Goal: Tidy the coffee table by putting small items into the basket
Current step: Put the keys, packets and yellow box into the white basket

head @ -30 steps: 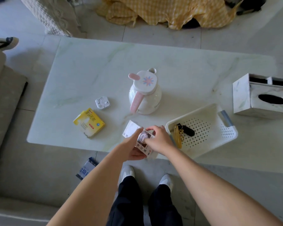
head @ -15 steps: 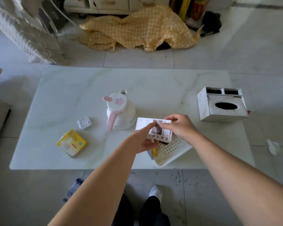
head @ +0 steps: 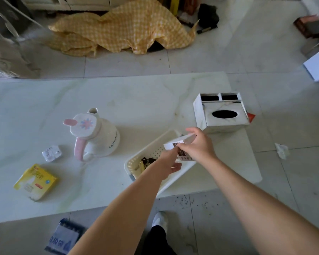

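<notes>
A white perforated basket (head: pixel 151 146) lies on the marble coffee table (head: pixel 136 100) near its front edge, with a keyring and dark key fob (head: pixel 145 161) inside. Over the basket both hands hold a small white printed box (head: pixel 179 144). My right hand (head: pixel 199 144) grips its top and right side. My left hand (head: pixel 168 162) pinches its lower left corner. A yellow packet (head: pixel 36 182) and a small white earbud case (head: pixel 51 153) lie at the table's left.
A white kettle with a pink handle (head: pixel 94 135) stands left of the basket. A marble-pattern tissue box (head: pixel 222 112) sits at the table's right end. A blue packet (head: pixel 64 238) lies on the floor below the front edge. Yellow checked cloth (head: pixel 122 32) is heaped beyond.
Both hands have lifted the small box from the table's front edge and carried it right, over the basket. The view has swung to the right.
</notes>
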